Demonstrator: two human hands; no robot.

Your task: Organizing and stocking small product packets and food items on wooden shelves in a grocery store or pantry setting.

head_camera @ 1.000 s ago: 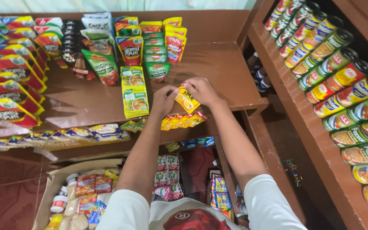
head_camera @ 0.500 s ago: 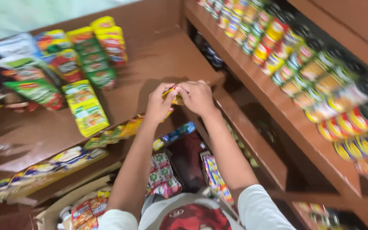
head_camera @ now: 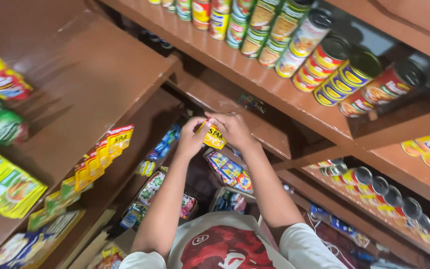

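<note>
1 yellow sachet [head_camera: 215, 137] pinched between 2 hands: left hand [head_camera: 191, 139] and right hand [head_camera: 234, 128], fingers closed on its top edge, held in open air just off the brown shelf [head_camera: 100, 84] corner. About 4 yellow sachets [head_camera: 103, 152] hanging along that shelf's front edge. Roughly 12 cans [head_camera: 324, 55] lying above right of shelf

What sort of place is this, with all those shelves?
Most likely a small grocery shop: rows of tin cans line a brown wooden shelf, hanging sachet strips edge another, and both hands hold a yellow sachet.
</note>
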